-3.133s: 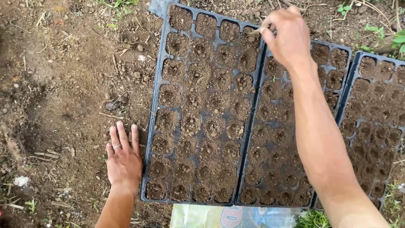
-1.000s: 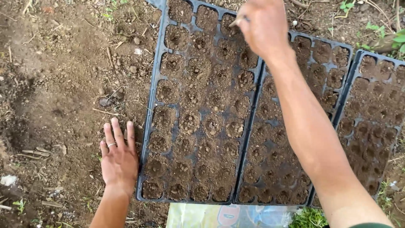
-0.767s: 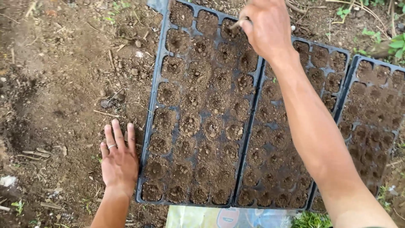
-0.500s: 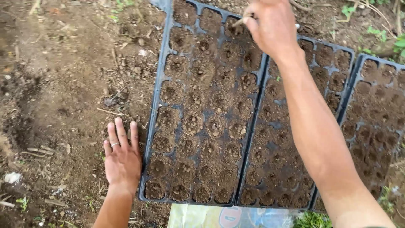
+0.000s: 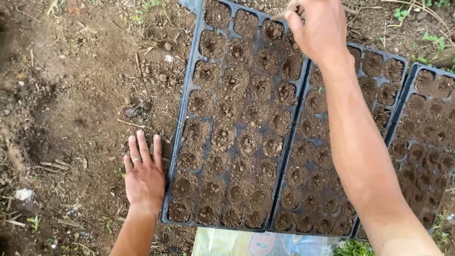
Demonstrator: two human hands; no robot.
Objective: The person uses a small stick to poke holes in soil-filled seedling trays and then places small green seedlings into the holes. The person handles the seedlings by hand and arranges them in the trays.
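While the left hand (image 5: 143, 178) lies flat, fingers spread, on the dirt beside the nearest tray (image 5: 182, 118), the right hand (image 5: 316, 28) pinches a thin stick (image 5: 284, 13) over that tray's far cells. Poking each cell's centre, straight down, seems best. Three soil-filled trays show, one stick, two hands.

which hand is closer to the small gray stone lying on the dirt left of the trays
Left. The left hand lies flat on the soil just below the gray stone. The right hand is far off over the top of the seed tray, holding a thin stick.
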